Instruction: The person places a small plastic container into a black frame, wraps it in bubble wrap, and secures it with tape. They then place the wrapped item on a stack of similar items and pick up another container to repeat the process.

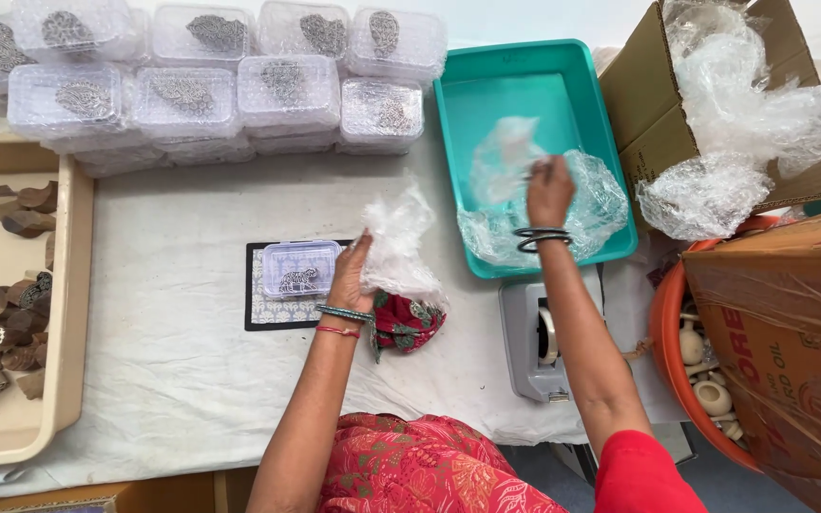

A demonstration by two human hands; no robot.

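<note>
Stacked lidded boxes (211,81) upper left; tray of carved blocks (66,285) far left; single box (300,269) on mat (268,318) centre; bin (534,85) holding bubble wrap (601,204) upper right; cardboard carton (662,114) far right.

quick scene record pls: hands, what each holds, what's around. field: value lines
left hand: grips bubble wrap piece, beside small clear box on mat
right hand: reaching into teal tray, on the bubble wrap there
back: stacked clear boxes
left: beige tray of carved wooden blocks
right: carton of bubble wrap, orange tub
near: tape dispenser
</note>
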